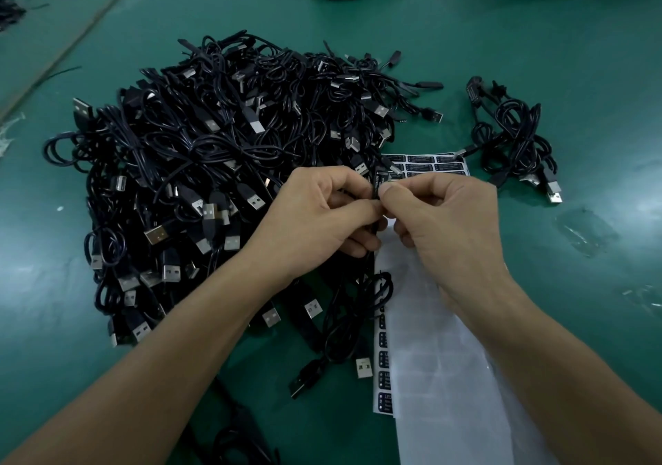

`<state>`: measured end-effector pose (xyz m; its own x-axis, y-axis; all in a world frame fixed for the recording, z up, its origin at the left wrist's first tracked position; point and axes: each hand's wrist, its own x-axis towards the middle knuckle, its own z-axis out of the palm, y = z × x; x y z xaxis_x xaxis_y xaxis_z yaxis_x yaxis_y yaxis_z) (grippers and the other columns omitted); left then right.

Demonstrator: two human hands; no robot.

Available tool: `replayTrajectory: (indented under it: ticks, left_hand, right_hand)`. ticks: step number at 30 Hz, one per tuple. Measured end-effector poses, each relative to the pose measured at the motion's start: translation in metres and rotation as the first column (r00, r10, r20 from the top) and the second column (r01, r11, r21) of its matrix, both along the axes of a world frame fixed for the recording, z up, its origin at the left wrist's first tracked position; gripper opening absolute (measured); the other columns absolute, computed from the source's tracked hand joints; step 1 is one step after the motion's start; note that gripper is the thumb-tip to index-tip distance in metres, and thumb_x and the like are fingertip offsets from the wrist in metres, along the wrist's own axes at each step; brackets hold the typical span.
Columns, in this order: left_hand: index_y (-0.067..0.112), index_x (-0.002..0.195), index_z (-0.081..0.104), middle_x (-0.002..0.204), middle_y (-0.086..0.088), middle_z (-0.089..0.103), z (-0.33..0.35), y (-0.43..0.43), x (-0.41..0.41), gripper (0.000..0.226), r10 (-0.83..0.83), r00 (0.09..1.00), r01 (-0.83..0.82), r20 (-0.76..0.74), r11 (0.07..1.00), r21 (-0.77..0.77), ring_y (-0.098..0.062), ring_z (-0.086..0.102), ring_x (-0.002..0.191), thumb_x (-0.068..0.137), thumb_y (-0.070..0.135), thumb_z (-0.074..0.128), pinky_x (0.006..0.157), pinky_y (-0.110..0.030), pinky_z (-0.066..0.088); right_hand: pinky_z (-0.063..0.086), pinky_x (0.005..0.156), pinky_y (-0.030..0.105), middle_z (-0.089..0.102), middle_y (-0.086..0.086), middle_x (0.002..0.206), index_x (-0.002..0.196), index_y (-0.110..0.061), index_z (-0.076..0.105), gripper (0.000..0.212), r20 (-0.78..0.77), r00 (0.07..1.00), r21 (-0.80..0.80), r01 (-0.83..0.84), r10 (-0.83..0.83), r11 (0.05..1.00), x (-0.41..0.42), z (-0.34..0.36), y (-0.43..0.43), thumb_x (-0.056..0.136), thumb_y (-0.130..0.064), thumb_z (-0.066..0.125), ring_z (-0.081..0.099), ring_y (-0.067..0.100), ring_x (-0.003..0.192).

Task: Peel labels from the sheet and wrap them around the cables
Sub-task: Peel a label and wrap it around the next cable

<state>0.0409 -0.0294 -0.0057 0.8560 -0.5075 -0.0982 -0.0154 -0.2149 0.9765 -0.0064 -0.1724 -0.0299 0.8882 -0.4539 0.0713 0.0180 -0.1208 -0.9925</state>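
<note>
One green table (537, 52) carries all the work. The heap of unlabelled black USB cables (215, 135) is the largest item and serves as the reference point here. The label sheet (440, 375) lies at the heap's right-hand near edge. Most of its backing is bare, with dark labels left only along its far end and down the side nearest the heap.

A small cluster of cables (512, 142) lies apart to the right of the heap. At least one appears to carry a label, so this is judged to be the finished lot.

Both hands work just above the heap's right edge, over the sheet. The left hand (315, 221) pinches one cable (372, 230) between thumb and fingers. The right hand (451, 228) meets it fingertip to fingertip, pinching a label (377, 183) against that cable. The wrap is judged to be mid-fold and not yet pressed closed.

Progress is early: the finished lot is small and the heap is very large.
</note>
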Motion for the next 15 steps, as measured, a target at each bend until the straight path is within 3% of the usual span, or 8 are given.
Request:
replayTrajectory:
  ticks: [15]
  left_hand:
    - [0.006, 0.082, 0.070, 0.066, -0.007, 0.073, -0.0005, -0.0019, -0.0027, 0.014, 0.065, 0.997, -0.065, 0.030, 0.998, -0.004, -0.013, 0.068, 0.053, 0.089, -0.004, 0.064, 0.049, -0.021, 0.054]
  right_hand:
    - [0.049, 0.060, 0.024, 0.072, -0.009, 0.064, 0.067, -0.027, 0.074, 0.013, 0.012, 1.000, -0.079, -0.009, 0.010, 0.997, -0.0052, 0.0056, 0.0017, 0.079, -0.025, 0.078, 0.064, 0.003, 0.057]
